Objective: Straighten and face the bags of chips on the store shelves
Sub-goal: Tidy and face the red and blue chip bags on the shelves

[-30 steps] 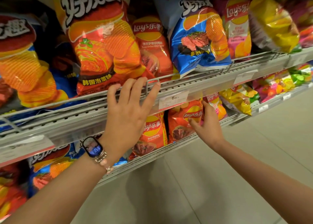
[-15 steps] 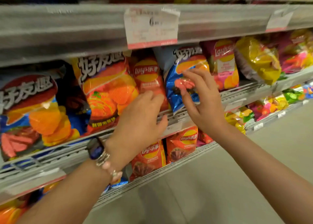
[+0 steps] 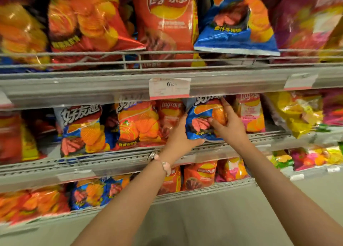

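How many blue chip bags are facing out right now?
4 clearly: one tilted on the top shelf, one gripped by both hands, one left on that same middle shelf, one on the bottom shelf. Others may hide behind, and the edges are blurred.

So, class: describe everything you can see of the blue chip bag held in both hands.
The blue chip bag is glossy, crinkled foil printed with orange ridged chips, pink meat slices and yellow characters. It tilts left on the middle shelf, under the price tag. The left hand grips its lower left edge; the right hand holds its right side.
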Demonstrator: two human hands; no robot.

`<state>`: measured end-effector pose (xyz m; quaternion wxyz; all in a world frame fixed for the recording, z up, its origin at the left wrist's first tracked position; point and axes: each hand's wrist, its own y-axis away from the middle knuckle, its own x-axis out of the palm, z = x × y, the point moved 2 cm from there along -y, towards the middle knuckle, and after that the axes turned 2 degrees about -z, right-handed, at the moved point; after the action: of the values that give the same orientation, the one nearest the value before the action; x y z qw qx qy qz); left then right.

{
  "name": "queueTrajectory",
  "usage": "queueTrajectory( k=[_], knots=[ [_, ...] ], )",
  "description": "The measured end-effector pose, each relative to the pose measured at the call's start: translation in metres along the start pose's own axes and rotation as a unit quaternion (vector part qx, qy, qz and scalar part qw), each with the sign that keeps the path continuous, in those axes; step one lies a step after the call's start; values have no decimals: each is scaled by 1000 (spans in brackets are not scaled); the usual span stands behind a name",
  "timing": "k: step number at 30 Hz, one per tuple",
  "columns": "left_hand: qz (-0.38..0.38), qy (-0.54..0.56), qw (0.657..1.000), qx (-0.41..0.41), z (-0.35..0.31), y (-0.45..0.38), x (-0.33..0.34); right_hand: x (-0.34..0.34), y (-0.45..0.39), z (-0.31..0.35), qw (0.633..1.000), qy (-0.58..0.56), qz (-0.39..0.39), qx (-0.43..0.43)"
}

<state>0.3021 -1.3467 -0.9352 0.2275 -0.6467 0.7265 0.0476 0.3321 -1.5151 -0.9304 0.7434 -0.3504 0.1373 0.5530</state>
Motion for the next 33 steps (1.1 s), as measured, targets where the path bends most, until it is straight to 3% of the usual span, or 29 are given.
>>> queueTrajectory(
  k=[6, 14, 20, 25, 30, 33],
  knots=[
    [-3, 35, 999, -36, -25, 9, -5, -20, 10, 14, 998, -30, -34, -36],
    [-21, 189, 974, -127, -35, 35, -41, -24, 47, 51, 984, -167, 42, -34],
    [-18, 234, 959, -157, -15, 68, -71, -13, 73, 80, 966, -228, 110, -42],
    [-43, 267, 948, -167, -1, 95, -99, 1, 85, 106, 938, -279, 207, 5],
    [-13, 279, 946, -162, 8, 109, -120, 26, 83, 111, 853, -408, 309, 105],
    [0, 271, 948, -168, 9, 112, -124, 35, 84, 106, 842, -424, 307, 129]
  ],
)
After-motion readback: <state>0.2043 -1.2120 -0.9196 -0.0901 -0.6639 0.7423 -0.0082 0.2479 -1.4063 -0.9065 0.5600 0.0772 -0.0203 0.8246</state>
